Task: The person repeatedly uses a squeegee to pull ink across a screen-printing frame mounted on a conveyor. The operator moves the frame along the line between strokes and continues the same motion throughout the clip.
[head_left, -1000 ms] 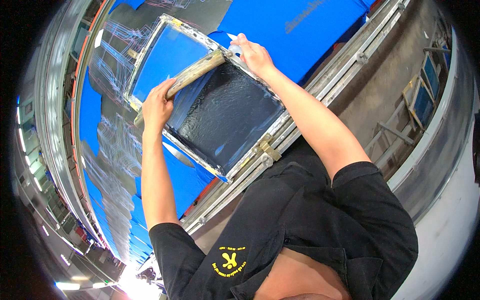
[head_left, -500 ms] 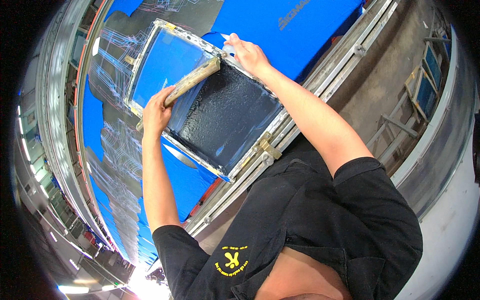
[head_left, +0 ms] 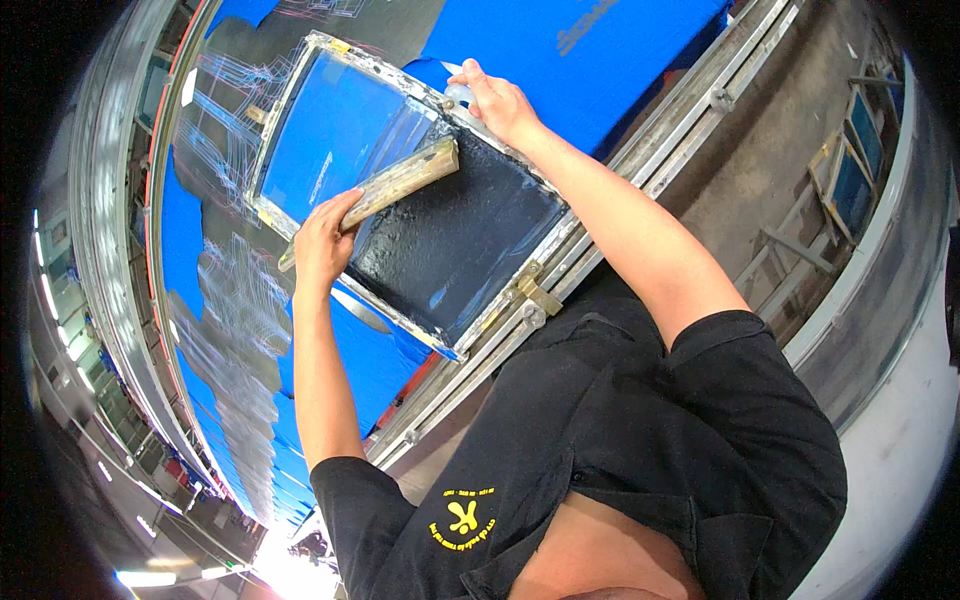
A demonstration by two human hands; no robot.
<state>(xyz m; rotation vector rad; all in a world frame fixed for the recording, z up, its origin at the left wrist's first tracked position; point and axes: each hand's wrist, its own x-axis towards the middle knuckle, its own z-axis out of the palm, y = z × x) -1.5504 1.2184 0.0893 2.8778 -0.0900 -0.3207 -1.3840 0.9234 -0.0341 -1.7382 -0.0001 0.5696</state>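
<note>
Left hand (head_left: 322, 238) wrapped around the near end of a long wooden-handled squeegee (head_left: 395, 183), fingers curled tight on the handle, thumb up along it. Squeegee laid at a slant across a rectangular metal-framed printing screen (head_left: 300, 100), blade edge down on the mesh, at the line between the clean blue part and the part coated in dark wet ink (head_left: 460, 240). Right hand (head_left: 500, 100) at the far edge of the frame, fingers bent over the rail and pressing on it; fingertips partly hidden, so the exact pinch cannot be told. Screen flat on a long table covered in blue fabric (head_left: 620, 40), with a metal side rail (head_left: 560, 270) and a hinged brass-coloured clamp (head_left: 535, 292) near the frame's right corner.

Likely stiff and fairly light in the handle, blade presumably rubbery and flexible. Probably slippery wherever ink has reached, so best gripped on the bare wood, well above the blade. Mesh taut and probably easy to tear; frame rigid, best held by its rails.
</note>
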